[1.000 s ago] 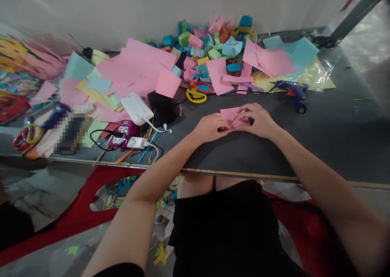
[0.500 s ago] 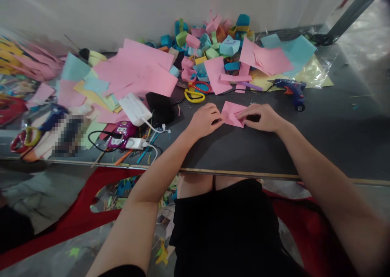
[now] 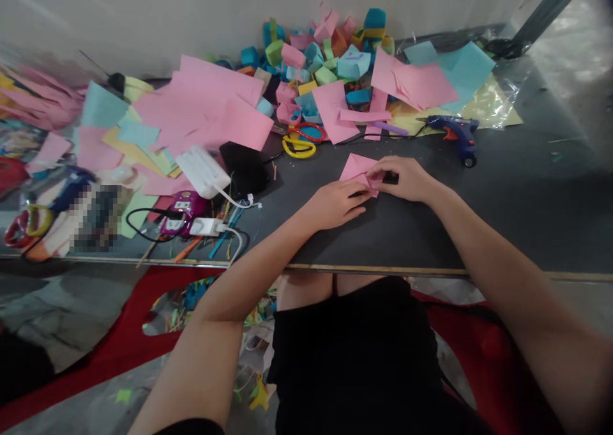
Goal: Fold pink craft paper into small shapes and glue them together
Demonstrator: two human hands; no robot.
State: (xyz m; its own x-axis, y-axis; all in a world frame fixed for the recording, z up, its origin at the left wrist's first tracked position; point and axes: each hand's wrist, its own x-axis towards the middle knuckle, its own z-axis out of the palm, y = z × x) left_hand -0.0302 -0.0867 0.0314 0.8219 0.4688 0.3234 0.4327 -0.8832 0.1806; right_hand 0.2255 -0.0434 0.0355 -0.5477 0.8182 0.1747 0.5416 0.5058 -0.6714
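Note:
A small sheet of pink paper (image 3: 355,165) with diagonal creases and folded flaps lies on the dark table in front of me. My left hand (image 3: 336,205) comes over its lower left part, fingertips holding the paper down and the thumb a little apart below the edge. At the paper's right side, my right hand (image 3: 405,178) has thumb and fingers pinched on a folded flap. The fingertips of both hands nearly meet at the fold, and they hide the lower right of the paper.
Red-and-yellow-handled scissors (image 3: 301,142) lie behind the paper. A blue glue gun (image 3: 460,133) is to the right. Pink sheets (image 3: 205,106) and a heap of folded paper pieces (image 3: 330,64) line the back. A white power strip (image 3: 204,170) and purple device (image 3: 181,216) are left.
My left hand has moved right and onto the paper from its left edge. The right hand has shifted slightly inward along the fold. The whole view has tilted a little.

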